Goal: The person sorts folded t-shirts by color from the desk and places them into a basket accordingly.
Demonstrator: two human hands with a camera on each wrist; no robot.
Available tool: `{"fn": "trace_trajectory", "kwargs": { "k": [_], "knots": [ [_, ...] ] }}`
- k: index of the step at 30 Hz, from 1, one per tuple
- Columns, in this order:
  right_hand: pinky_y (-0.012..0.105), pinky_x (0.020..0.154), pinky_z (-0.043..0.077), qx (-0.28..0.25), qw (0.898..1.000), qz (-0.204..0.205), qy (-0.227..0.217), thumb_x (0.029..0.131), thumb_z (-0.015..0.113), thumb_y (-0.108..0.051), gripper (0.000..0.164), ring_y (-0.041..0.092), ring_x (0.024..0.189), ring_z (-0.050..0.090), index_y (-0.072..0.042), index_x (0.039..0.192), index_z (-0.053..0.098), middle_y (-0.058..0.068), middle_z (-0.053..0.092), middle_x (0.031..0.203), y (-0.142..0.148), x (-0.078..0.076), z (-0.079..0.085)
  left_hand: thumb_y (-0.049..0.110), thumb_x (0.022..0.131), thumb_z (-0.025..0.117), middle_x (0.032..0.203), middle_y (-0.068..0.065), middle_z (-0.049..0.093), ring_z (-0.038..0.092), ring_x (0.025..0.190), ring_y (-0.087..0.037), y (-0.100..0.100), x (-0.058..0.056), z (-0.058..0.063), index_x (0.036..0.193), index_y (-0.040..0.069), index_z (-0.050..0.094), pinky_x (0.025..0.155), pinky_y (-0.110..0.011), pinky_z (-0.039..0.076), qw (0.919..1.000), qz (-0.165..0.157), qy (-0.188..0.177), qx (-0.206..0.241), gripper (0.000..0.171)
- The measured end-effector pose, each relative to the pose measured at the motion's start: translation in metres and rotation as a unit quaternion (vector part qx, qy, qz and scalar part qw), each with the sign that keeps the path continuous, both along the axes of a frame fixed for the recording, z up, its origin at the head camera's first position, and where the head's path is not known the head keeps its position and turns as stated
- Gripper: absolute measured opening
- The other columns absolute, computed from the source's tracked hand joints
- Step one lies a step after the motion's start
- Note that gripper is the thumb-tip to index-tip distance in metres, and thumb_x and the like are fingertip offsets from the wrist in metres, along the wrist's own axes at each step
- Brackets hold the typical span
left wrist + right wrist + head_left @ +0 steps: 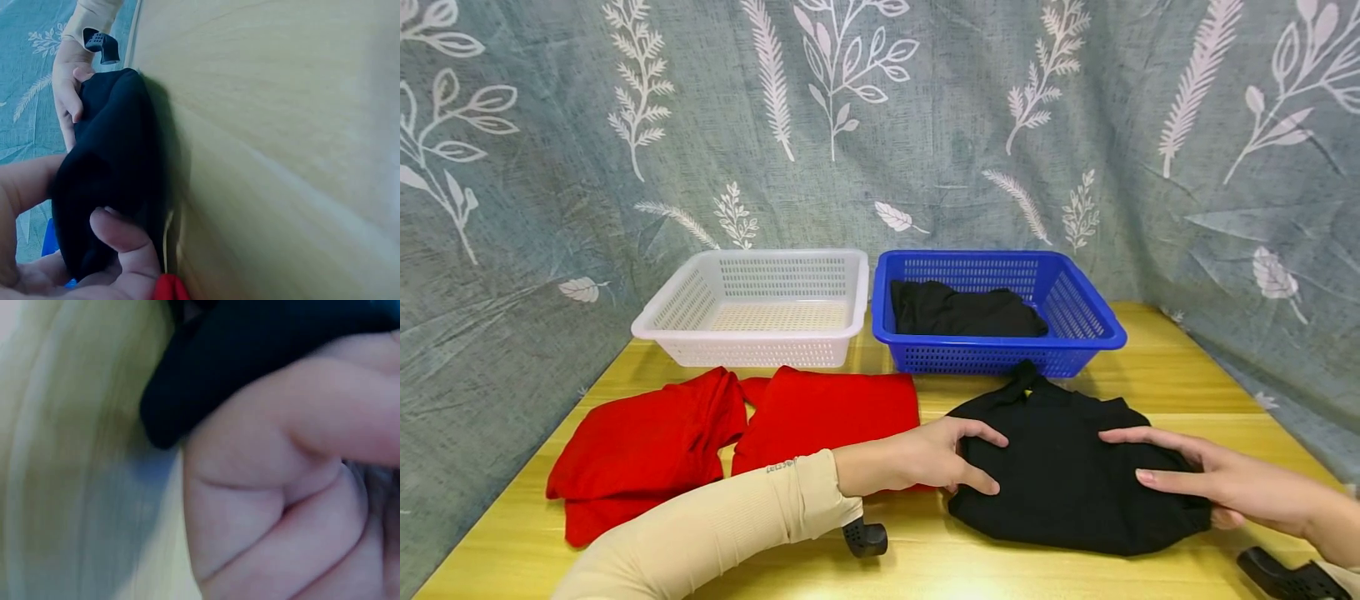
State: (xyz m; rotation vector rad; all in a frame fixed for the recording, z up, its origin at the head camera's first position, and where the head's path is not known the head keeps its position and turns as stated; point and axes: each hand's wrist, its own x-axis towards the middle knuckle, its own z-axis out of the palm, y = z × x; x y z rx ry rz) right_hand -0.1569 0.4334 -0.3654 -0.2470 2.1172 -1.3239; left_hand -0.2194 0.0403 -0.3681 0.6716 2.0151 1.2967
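A folded black garment (1075, 467) lies at the right of the table, held between two hands. My left hand (936, 454) grips its left side, thumb and a finger on top and the other fingers tucked beneath. At the right end, my right hand (1217, 479) grips the cloth in the same way. The left wrist view shows the black cloth (112, 150) pinched between thumb and fingers, with the right hand (67, 94) at the far end. In the right wrist view the curled hand (275, 487) fills much of the picture, below the dark cloth.
Two red garments, one folded at the left (647, 442) and one in the middle (835, 417), lie beside the black one. Behind them stand a white basket (752, 348) and a blue basket (1000, 354) with black cloth (962, 312) inside. A patterned curtain (925, 125) hangs behind.
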Motion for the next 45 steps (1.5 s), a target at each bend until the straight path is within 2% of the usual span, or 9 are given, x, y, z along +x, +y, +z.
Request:
{"fn": "trace_trajectory", "kwargs": {
  "k": [8,11,13,15,18,21,29,41,45],
  "knots": [
    [0.027,0.042,0.038,-0.011,1.000,0.004,0.008,0.116,0.046,-0.020,0.054,0.029,0.044,0.011,-0.028,0.168,0.036,0.043,-0.014,0.168,0.000,-0.001,0.000,0.009,0.089,0.086,0.070,-0.003,0.053,0.052,0.055,-0.018,0.000,0.001,0.001,0.139,0.022,0.071,0.057,-0.022,0.043,1.0000,0.005,0.001,-0.003,0.054],
    [0.032,0.038,0.025,-0.028,0.999,0.020,0.001,0.117,0.045,-0.017,0.053,0.027,0.043,0.009,-0.039,0.165,0.041,0.045,0.031,0.162,0.001,-0.003,0.002,0.009,0.089,0.086,0.066,-0.002,0.052,0.052,0.055,-0.018,0.001,0.001,0.001,0.139,0.022,0.071,0.055,-0.022,0.041,1.0000,0.007,0.002,-0.002,0.054],
    [0.037,0.038,0.019,-0.039,0.999,0.031,-0.003,0.117,0.044,-0.015,0.054,0.025,0.043,0.008,-0.046,0.161,0.045,0.038,0.065,0.135,0.001,-0.005,0.002,0.009,0.089,0.086,0.063,-0.001,0.051,0.052,0.054,-0.017,0.001,0.002,0.001,0.139,0.022,0.072,0.054,-0.022,0.038,1.0000,0.009,0.002,-0.001,0.054],
    [0.039,0.039,0.014,-0.049,0.998,0.038,-0.011,0.116,0.044,-0.014,0.056,0.023,0.042,0.007,-0.051,0.158,0.048,0.028,0.078,0.097,0.000,-0.006,0.003,0.008,0.089,0.086,0.062,-0.001,0.051,0.052,0.054,-0.017,0.001,0.002,0.000,0.139,0.022,0.072,0.052,-0.022,0.036,0.9999,0.010,0.002,0.000,0.054],
    [0.036,0.038,0.014,-0.047,0.998,0.034,-0.009,0.115,0.046,-0.012,0.056,0.022,0.042,0.006,-0.050,0.156,0.051,0.003,0.050,0.055,0.000,-0.005,0.001,0.008,0.089,0.086,0.062,-0.001,0.053,0.052,0.054,-0.017,0.002,0.003,0.001,0.139,0.022,0.073,0.050,-0.023,0.034,0.9999,0.013,0.005,0.000,0.053],
    [0.032,0.037,0.017,-0.040,0.999,0.029,-0.003,0.114,0.048,-0.012,0.056,0.024,0.041,0.005,-0.049,0.156,0.052,0.002,0.007,0.057,0.000,-0.004,-0.001,0.007,0.089,0.086,0.068,-0.002,0.056,0.051,0.055,-0.018,0.003,0.003,0.001,0.138,0.022,0.074,0.051,-0.023,0.036,0.9998,0.017,0.011,-0.001,0.053],
    [0.019,0.036,0.031,-0.029,0.999,0.033,0.030,0.111,0.054,-0.008,0.056,0.040,0.042,0.002,-0.044,0.155,0.056,0.017,0.006,0.058,0.002,-0.002,-0.002,0.006,0.085,0.088,0.098,0.003,0.072,0.058,0.093,-0.011,0.002,0.005,0.002,0.133,0.024,0.078,0.075,-0.022,0.049,0.9990,0.033,0.029,0.003,0.053],
    [0.019,0.033,0.032,-0.018,0.996,0.033,0.082,0.109,0.057,-0.005,0.057,0.045,0.040,0.004,-0.028,0.161,0.052,0.021,0.011,0.057,0.005,0.007,0.005,0.004,0.082,0.089,0.060,0.002,0.040,0.038,0.054,-0.015,0.001,0.010,0.013,0.130,0.031,0.080,0.049,-0.025,0.029,0.9981,0.043,0.044,0.012,0.056],
    [0.019,0.033,0.030,-0.031,0.996,0.027,0.082,0.109,0.055,-0.003,0.058,0.044,0.039,0.002,-0.034,0.158,0.055,0.023,0.012,0.054,0.007,0.011,0.009,0.002,0.083,0.088,0.059,0.003,0.037,0.033,0.050,-0.015,0.000,0.012,0.019,0.129,0.031,0.081,0.047,-0.025,0.025,0.9982,0.045,0.032,0.025,0.055]
  ]
}}
